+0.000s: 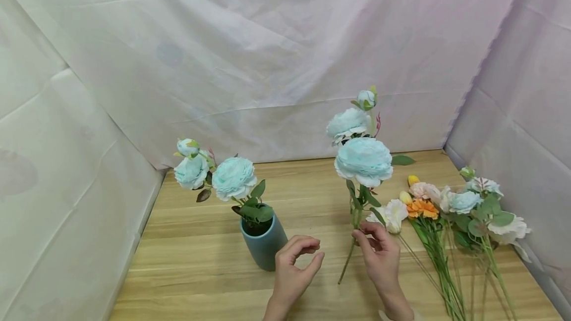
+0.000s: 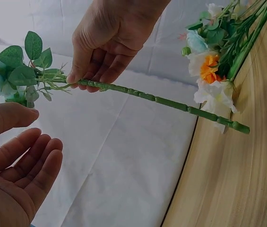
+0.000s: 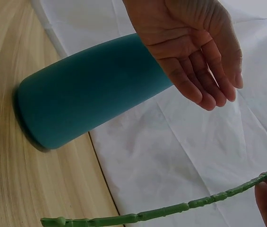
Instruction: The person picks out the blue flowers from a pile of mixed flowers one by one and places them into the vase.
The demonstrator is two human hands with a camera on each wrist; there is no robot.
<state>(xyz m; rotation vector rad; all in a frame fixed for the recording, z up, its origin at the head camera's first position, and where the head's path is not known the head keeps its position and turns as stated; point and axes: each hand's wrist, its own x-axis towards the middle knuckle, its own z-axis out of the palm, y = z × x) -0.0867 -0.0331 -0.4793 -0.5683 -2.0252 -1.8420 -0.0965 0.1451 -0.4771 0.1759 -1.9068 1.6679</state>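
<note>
Right hand pinches knobbly green stem; left hand empty, loosely curved, near smooth, rounded vase.

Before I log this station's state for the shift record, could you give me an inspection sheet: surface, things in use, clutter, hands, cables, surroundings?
Surface: wood-grain table.
Things in use: blue-flowered stem in hand; blue vase standing, with a second stem of blue flowers in it.
Clutter: loose flowers in mixed colours, lying at the table's right side.
Hands: right hand pinches the blue-flowered stem; left hand holds nothing, near the vase.
Cables: nothing seen.
Surroundings: pale cloth behind and on both sides.
</note>
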